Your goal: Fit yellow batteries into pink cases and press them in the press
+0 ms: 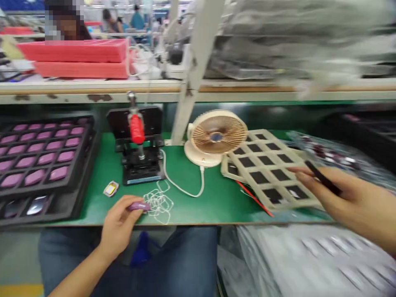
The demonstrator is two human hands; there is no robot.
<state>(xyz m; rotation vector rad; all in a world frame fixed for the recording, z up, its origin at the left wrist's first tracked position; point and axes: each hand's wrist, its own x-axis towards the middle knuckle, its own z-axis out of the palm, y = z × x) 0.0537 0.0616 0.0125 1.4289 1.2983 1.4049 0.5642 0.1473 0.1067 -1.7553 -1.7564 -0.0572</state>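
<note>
My left hand (119, 222) is closed around a small purple rounded case piece (139, 206), pinched between thumb and fingers just above the green table. Touching or right beside that piece lies a tangle of thin white rings (160, 203). A small part with a yellow face (110, 188) rests a little farther away on the left. On the right, my right hand (334, 194) grips a slim black pen-like tool (323, 178); its exact kind is unclear. The fingertips hover over or touch the edge of a cream grid tray (258, 177) with dark square pockets.
Black trays of purple pieces (37, 159) stand at the left. Behind my left hand is a black clamp fixture with a red handle (137, 128). A cream fan (216, 136) with a white cable sits mid-table. Plastic-wrapped parts (328, 152) lie at the right, below a shelf (148, 94).
</note>
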